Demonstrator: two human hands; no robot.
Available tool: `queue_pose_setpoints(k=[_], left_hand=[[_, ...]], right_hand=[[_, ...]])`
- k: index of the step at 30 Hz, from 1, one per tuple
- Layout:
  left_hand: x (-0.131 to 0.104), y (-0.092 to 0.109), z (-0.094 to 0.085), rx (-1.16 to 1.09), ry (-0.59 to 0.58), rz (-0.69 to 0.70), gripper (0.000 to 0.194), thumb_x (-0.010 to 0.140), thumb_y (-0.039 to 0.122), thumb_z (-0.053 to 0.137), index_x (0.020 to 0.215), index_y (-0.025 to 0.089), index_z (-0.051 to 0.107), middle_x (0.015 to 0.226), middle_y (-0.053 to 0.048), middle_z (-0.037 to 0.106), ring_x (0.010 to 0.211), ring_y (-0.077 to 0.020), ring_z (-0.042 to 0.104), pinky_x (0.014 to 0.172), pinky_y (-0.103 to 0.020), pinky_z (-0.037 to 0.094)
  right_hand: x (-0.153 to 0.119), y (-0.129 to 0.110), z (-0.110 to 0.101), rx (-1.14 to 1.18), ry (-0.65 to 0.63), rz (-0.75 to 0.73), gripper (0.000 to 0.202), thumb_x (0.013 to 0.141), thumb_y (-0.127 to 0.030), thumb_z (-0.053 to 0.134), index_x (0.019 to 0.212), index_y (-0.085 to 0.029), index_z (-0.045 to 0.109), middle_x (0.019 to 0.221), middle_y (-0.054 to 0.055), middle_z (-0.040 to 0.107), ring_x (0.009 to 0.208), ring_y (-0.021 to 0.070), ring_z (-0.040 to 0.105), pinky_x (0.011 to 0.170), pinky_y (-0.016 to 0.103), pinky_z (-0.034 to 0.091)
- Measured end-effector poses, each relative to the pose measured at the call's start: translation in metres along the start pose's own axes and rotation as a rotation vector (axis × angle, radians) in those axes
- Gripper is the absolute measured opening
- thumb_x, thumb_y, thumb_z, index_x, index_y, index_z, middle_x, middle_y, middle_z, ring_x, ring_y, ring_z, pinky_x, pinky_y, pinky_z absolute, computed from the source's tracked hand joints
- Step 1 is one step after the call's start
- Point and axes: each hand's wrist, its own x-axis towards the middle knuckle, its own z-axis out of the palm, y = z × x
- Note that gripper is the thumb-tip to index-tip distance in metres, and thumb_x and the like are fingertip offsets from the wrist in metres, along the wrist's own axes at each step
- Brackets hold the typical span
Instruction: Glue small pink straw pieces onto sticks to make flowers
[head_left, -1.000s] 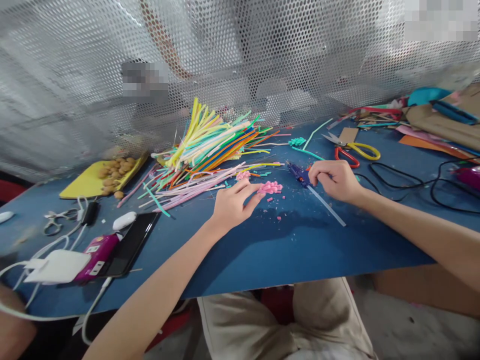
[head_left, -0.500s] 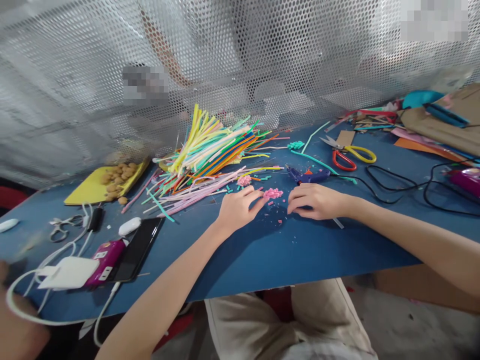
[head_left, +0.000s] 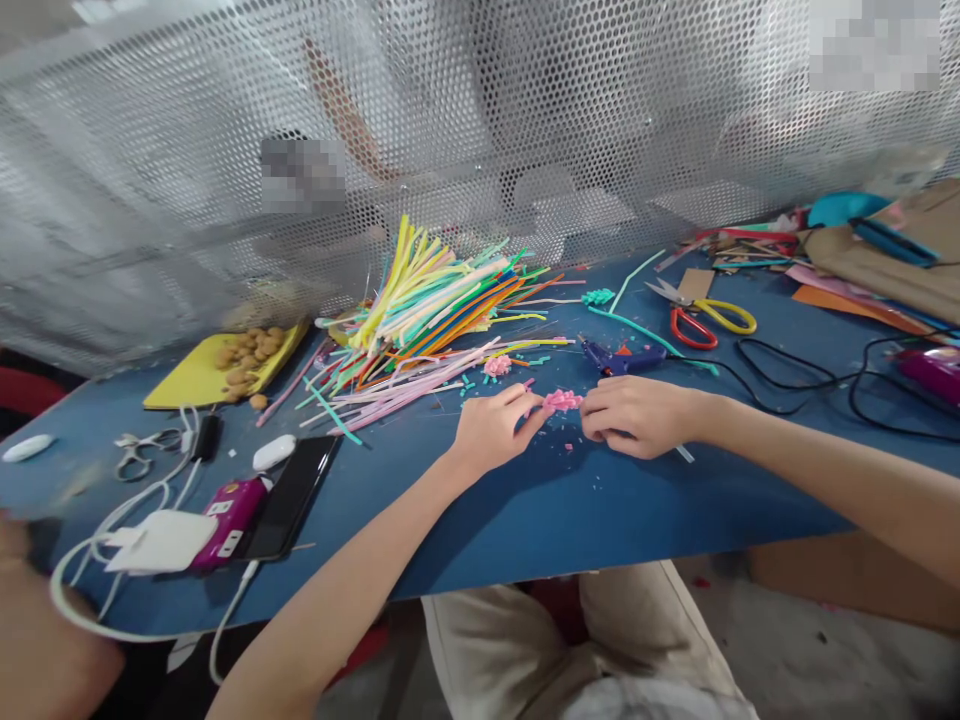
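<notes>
A pink flower spike point(head_left: 561, 402), built up of short cut pieces, is pinched by its left end in my left hand point(head_left: 491, 425). At its right end are the closed fingertips of my right hand point(head_left: 637, 412); whatever lies between them is hidden. Just beyond my right hand lies a dark blue glue gun point(head_left: 621, 360). A second pink cluster point(head_left: 497, 367) rests on the table behind my left hand. Tiny pink scraps point(head_left: 568, 447) are scattered below the spike.
A big heap of coloured fuzzy stems point(head_left: 442, 310) fills the back middle. Scissors point(head_left: 697, 315) and a black cable point(head_left: 795, 370) lie right. To the left are a phone point(head_left: 292, 497), a purple power strip point(head_left: 231, 520), small scissors point(head_left: 146, 450) and brown balls point(head_left: 251, 355). Perforated metal point(head_left: 480, 130) stands behind.
My right hand's fingertips have come up to the right end of the pink flower spike, closing the gap between them. The whole view has shifted slightly.
</notes>
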Motion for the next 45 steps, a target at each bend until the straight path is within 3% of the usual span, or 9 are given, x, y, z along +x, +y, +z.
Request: queue_pose_setpoints(k=[4, 10, 17, 26, 31, 37, 41, 45], left_hand=[[0.001, 0.001, 0.000, -0.007, -0.006, -0.007, 0.040, 0.108, 0.046, 0.044, 0.106, 0.021, 0.075, 0.095, -0.005, 0.075, 0.078, -0.0145, 0.073, 0.057, -0.024, 0.042], [0.002, 0.004, 0.000, -0.035, 0.034, 0.034, 0.036, 0.107, 0.044, 0.046, 0.107, 0.022, 0.076, 0.097, -0.005, 0.076, 0.083, -0.0150, 0.074, 0.059, -0.024, 0.046], [0.002, -0.006, -0.002, 0.000, 0.059, 0.015, 0.034, 0.105, 0.045, 0.051, 0.101, 0.022, 0.076, 0.092, -0.003, 0.077, 0.078, -0.0144, 0.074, 0.058, -0.024, 0.044], [0.001, -0.023, -0.009, -0.030, 0.128, -0.038, 0.031, 0.104, 0.041, 0.054, 0.095, 0.019, 0.074, 0.100, -0.004, 0.079, 0.091, -0.0152, 0.074, 0.069, -0.023, 0.049], [0.001, -0.018, -0.007, -0.008, 0.126, 0.009, 0.033, 0.103, 0.042, 0.053, 0.093, 0.020, 0.075, 0.090, -0.003, 0.077, 0.078, -0.0143, 0.073, 0.061, -0.024, 0.046], [0.003, -0.015, -0.009, -0.045, 0.159, -0.008, 0.035, 0.103, 0.041, 0.051, 0.091, 0.020, 0.076, 0.098, -0.005, 0.079, 0.094, -0.0172, 0.074, 0.070, -0.024, 0.050], [0.002, -0.013, -0.005, -0.046, 0.109, -0.010, 0.038, 0.104, 0.043, 0.049, 0.093, 0.019, 0.076, 0.091, -0.006, 0.077, 0.083, -0.0155, 0.071, 0.066, -0.025, 0.048], [0.000, -0.009, -0.001, -0.040, 0.062, -0.006, 0.039, 0.105, 0.046, 0.048, 0.095, 0.019, 0.076, 0.090, -0.006, 0.075, 0.079, -0.0152, 0.070, 0.062, -0.025, 0.044]], right_hand=[[0.009, -0.003, -0.003, 0.027, -0.017, 0.023, 0.015, 0.084, -0.010, 0.050, 0.082, -0.020, 0.061, 0.083, 0.003, 0.064, 0.072, 0.0160, 0.053, 0.073, 0.032, 0.039], [0.007, 0.011, -0.010, 0.197, 0.090, 0.152, 0.018, 0.082, -0.007, 0.046, 0.076, -0.020, 0.057, 0.072, 0.000, 0.057, 0.067, 0.0133, 0.048, 0.070, 0.027, 0.040], [-0.003, 0.017, -0.017, 0.305, 0.041, 0.314, 0.017, 0.080, -0.005, 0.045, 0.081, -0.019, 0.054, 0.075, -0.002, 0.058, 0.066, 0.0101, 0.048, 0.067, 0.024, 0.039], [0.001, 0.015, -0.014, 0.353, 0.082, 0.214, 0.022, 0.070, 0.001, 0.044, 0.076, -0.020, 0.047, 0.072, -0.003, 0.049, 0.065, 0.0090, 0.039, 0.063, 0.022, 0.035], [-0.007, 0.018, -0.010, 0.377, 0.069, 0.239, 0.020, 0.069, -0.001, 0.048, 0.076, -0.019, 0.053, 0.074, -0.003, 0.054, 0.065, 0.0089, 0.043, 0.062, 0.022, 0.035], [-0.011, 0.016, -0.016, 0.353, 0.071, 0.241, 0.012, 0.078, -0.008, 0.051, 0.075, -0.019, 0.053, 0.071, -0.002, 0.053, 0.065, 0.0102, 0.043, 0.063, 0.024, 0.037], [-0.008, 0.014, -0.015, 0.309, 0.102, 0.323, 0.011, 0.092, -0.025, 0.060, 0.084, -0.019, 0.062, 0.076, -0.001, 0.061, 0.063, 0.0104, 0.049, 0.063, 0.025, 0.041], [-0.005, 0.015, -0.012, 0.326, 0.051, 0.371, 0.020, 0.099, -0.032, 0.057, 0.100, -0.018, 0.071, 0.093, 0.005, 0.073, 0.076, 0.0130, 0.062, 0.074, 0.026, 0.047]])
